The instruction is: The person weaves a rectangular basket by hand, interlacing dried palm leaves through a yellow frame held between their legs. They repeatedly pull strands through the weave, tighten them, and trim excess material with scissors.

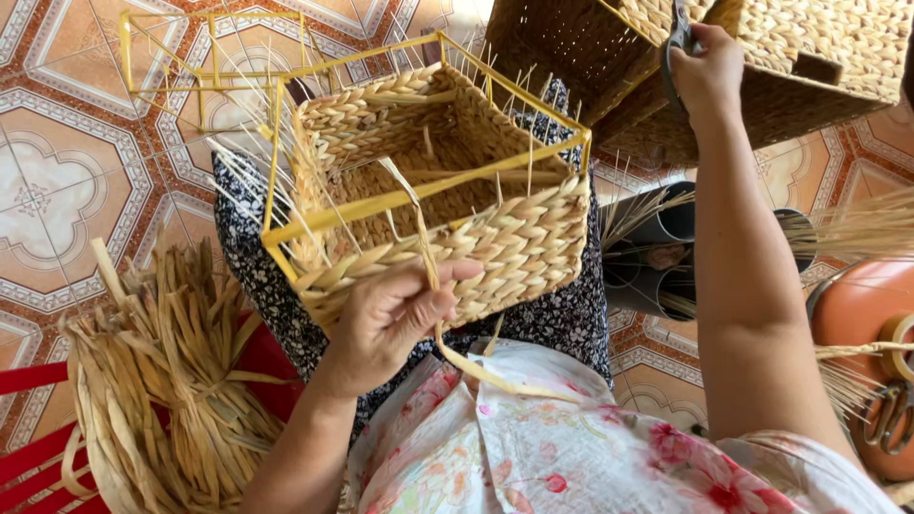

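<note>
From my remote seat I judge the main risk to be close in: the basket [447, 219], half woven on its yellow wire frame [419, 195], is balanced on the lap with only one hand steadying it, and since it is tilted toward the camera, a slackened grip could let it roll off the knees onto the tiled floor [57, 181], bending the thin upright stakes [238, 171] that bristle from its rim. The loose strand [428, 257] trailing down the front wall could also slip back out of the braid if it goes slack, loosening the last rows. The left hand [386, 319] is curled, fingers partly closed, pressing the near wall of the basket with that strand pinched under the thumb. The right hand [706, 69] is stretched well away, up to the stacked finished baskets [819, 57] at the far right, closed around a dark scissors-like tool [678, 38]; I cannot tell whether its blades are open, and an edge swung back across could nick the weave or the other hand. A bundle of dried straw [162, 381] lies at the left, just beside the knee, and an empty second frame [181, 57] sits beyond the basket on the floor.
</note>
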